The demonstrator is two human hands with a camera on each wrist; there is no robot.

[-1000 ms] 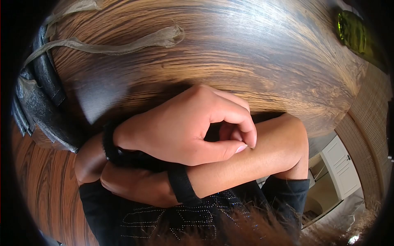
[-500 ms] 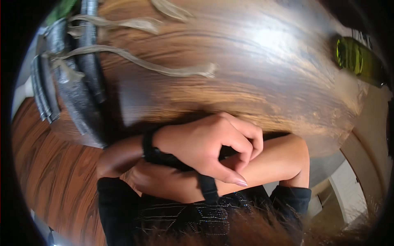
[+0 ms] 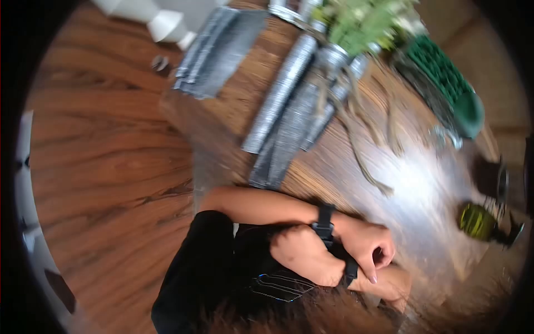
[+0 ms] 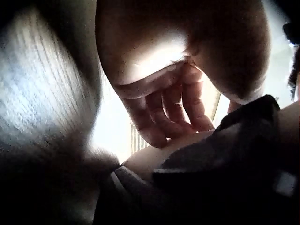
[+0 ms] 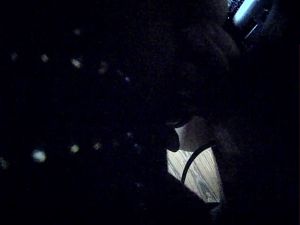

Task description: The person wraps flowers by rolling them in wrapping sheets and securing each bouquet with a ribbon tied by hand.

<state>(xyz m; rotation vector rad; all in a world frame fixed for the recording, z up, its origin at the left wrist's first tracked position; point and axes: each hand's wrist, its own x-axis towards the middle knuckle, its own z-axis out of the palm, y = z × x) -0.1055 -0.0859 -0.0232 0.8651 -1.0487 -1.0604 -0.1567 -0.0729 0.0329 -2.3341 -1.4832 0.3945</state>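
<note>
The forearms lie crossed in front of the body at the table's edge. My left hand (image 3: 367, 245) rests at the right forearm (image 3: 386, 286), fingers loosely curled and holding nothing. In the left wrist view its fingers (image 4: 173, 110) hang beside that forearm's skin and a dark wrist strap. Lower and further left, my right hand (image 3: 305, 253) is tucked close against the black shirt (image 3: 217, 267), under the left forearm (image 3: 261, 206). Its fingers are hidden in the head view, and the right wrist view is nearly all dark, so I cannot tell how they lie.
Rolled and folded silvery-grey mats (image 3: 283, 94) lie on the wooden table (image 3: 328, 172), with beige strips (image 3: 356, 145) beside them. Green foliage (image 3: 356, 22) stands beyond. A dark-green textured object (image 3: 439, 67) and a yellow-green bottle (image 3: 477, 221) are on the right. Brown wood-grain floor (image 3: 111, 167) spreads left.
The head view has swung left, bringing the mats, foliage and more floor into sight and shifting the arms to the lower right. The forearms stay crossed, the left hand still loosely curled.
</note>
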